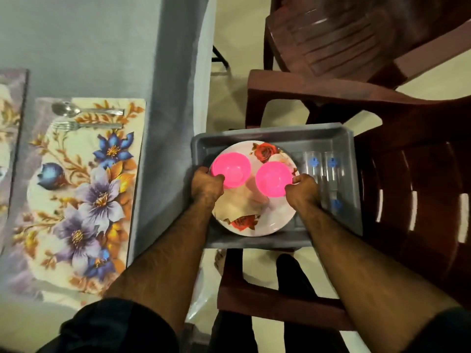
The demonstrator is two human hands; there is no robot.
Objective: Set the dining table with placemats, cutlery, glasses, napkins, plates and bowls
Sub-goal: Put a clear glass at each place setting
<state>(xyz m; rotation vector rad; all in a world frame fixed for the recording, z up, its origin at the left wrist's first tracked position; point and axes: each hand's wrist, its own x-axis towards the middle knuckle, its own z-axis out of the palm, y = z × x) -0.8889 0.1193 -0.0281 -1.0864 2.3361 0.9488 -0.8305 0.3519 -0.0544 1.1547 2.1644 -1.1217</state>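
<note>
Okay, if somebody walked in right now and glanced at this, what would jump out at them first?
Probably the two bright pink bowls on the rose-patterned plate inside the grey tub, which sits on a dark red chair; the left hand grips one bowl and the right hand the other. Next, the big floral placemat on the table to the left, with a spoon and fork at its far end.

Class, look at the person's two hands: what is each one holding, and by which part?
Left hand pinches the left pink bowl by its near rim; right hand pinches the right pink bowl by its right rim.
</note>
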